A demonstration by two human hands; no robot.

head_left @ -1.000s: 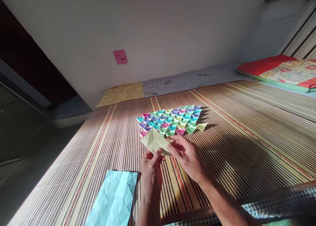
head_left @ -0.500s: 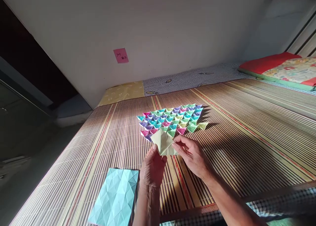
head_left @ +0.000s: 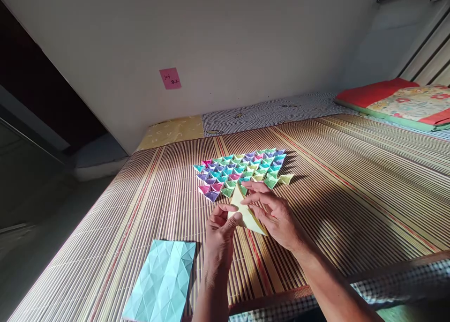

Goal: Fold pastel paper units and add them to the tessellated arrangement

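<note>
A pale yellow folded paper (head_left: 243,209), now a narrow triangle, lies on the striped bamboo mat (head_left: 351,190). My left hand (head_left: 220,235) pinches its near left corner between thumb and fingers. My right hand (head_left: 274,212) lies across its right side with fingers stretched out, pressing it flat. Just beyond the paper sits a patch of several small folded paper boats (head_left: 242,169) in pink, purple, teal, green and yellow, packed together in rows.
A creased light-blue sheet (head_left: 160,282) lies on the mat at the near left. A folded red and floral blanket (head_left: 397,99) rests at the far right. A pink sticky note (head_left: 170,78) is on the wall. The mat's left edge drops to a dark floor.
The yellow paper went from a wider creased sheet held up in both hands to a narrow triangle pressed down on the mat; my right hand flattened over it.
</note>
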